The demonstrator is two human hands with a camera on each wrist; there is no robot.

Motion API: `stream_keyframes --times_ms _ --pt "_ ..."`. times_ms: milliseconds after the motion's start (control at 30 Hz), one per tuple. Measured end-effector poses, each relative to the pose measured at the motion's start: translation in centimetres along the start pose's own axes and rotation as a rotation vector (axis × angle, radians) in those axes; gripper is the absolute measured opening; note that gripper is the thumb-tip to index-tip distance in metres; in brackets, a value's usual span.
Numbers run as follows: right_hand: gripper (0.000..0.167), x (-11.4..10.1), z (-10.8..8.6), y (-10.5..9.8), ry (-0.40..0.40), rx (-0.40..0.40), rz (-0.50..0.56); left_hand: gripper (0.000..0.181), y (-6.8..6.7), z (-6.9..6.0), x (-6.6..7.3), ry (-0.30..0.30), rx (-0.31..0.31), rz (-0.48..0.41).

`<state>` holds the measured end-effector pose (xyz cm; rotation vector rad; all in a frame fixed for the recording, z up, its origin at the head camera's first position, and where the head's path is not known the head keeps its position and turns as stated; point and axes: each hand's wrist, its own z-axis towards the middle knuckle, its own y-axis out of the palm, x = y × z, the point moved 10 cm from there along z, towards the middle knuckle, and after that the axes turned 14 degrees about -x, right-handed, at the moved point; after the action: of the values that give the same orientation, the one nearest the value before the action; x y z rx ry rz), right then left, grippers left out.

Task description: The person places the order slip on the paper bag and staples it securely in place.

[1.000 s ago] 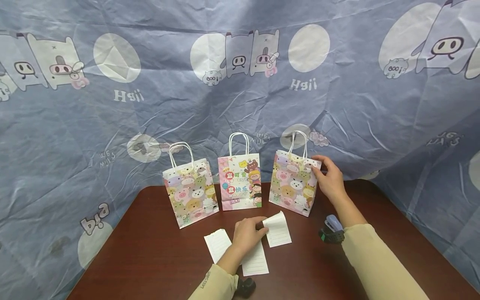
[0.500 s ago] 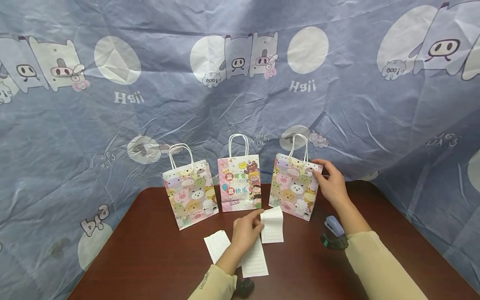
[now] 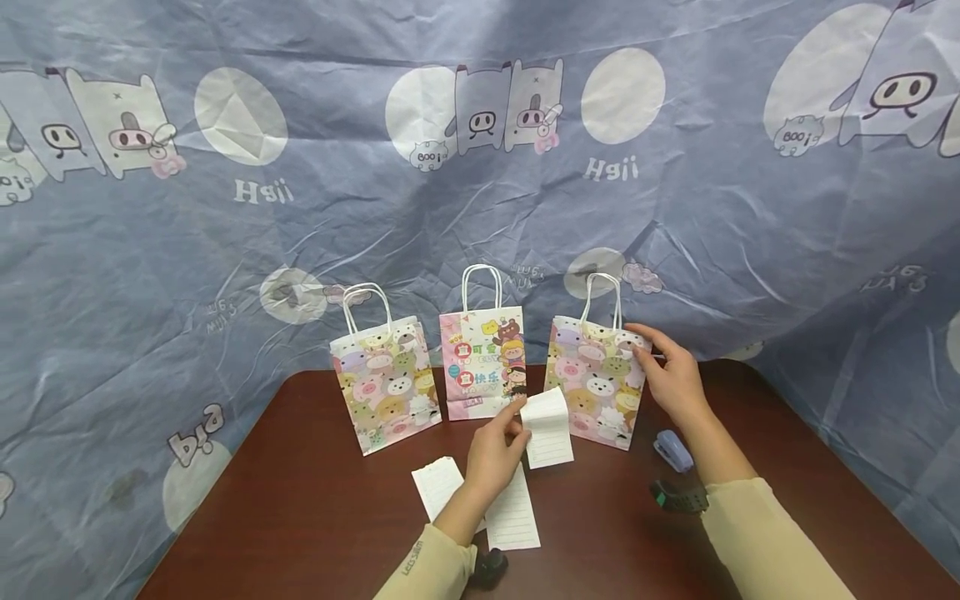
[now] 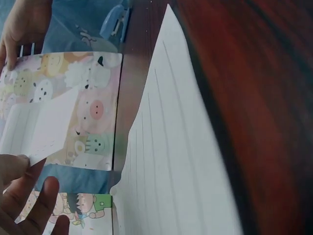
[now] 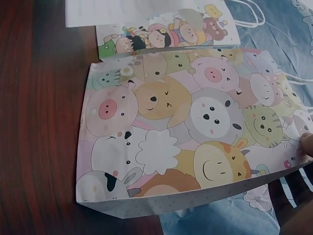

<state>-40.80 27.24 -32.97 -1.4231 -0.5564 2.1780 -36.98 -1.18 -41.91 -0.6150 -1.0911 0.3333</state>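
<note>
Between thumb and fingers, the left hand point(image 3: 493, 454) pinches a lined white paper slip point(image 3: 549, 440), raised in front of the right animal-print paper bag point(image 3: 592, 379). The left wrist view shows the slip point(image 4: 41, 127) folded over near the thumb. The right hand point(image 3: 672, 379) grips that bag's upper right edge, thumb on the front. In the right wrist view the bag point(image 5: 210, 117) fills the middle, with the thumb at the far right. Two more lined slips lie on the table, one point(image 3: 437, 485) left of the left forearm, the other point(image 3: 513, 517) partly under it.
Another animal-print bag point(image 3: 386, 387) stands at the left and a pink-and-white cartoon bag point(image 3: 480, 367) in the middle. A blue-purple stapler point(image 3: 673, 451) lies beside the right forearm. Behind the brown table point(image 3: 300, 500) hangs a blue printed cloth point(image 3: 337, 208).
The left hand has raised its slip towards the right bag. The right hand and that bag have shifted slightly right and nearer. More of the stapler shows.
</note>
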Motion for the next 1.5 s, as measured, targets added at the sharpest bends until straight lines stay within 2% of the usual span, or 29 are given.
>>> stream_keyframes --times_ms 300,433,867,967,1100,1233,1433,1500 --pt "0.033 -0.7 -1.2 -0.1 -0.029 0.017 -0.038 0.051 -0.7 0.0 1.1 0.025 0.042 -0.063" --pt "0.033 -0.9 -1.7 -0.1 -0.036 0.022 -0.011 0.051 -1.1 -0.1 1.8 0.047 0.060 -0.084" --pt "0.031 -1.1 -3.1 0.6 0.013 -0.002 0.048 0.056 -1.3 -0.4 5.1 0.166 0.071 -0.075" --pt "0.030 -1.3 -3.5 0.6 0.029 0.015 0.058 0.058 -1.5 -0.4 6.2 0.188 0.079 -0.036" --pt "0.027 -1.6 -3.7 0.6 0.048 0.055 0.094 0.058 -1.4 -0.3 7.8 0.220 0.087 0.079" --pt "0.024 -2.2 -3.6 0.9 0.044 0.049 0.140 0.058 -1.0 0.0 8.9 0.239 0.076 0.164" --pt "0.025 -3.1 -3.4 1.4 0.014 0.022 0.115 0.059 -0.6 0.4 9.8 0.243 0.071 0.216" --pt "0.027 -4.1 -3.7 1.4 0.021 0.012 0.105 0.058 -0.5 0.6 9.9 0.247 0.070 0.227"
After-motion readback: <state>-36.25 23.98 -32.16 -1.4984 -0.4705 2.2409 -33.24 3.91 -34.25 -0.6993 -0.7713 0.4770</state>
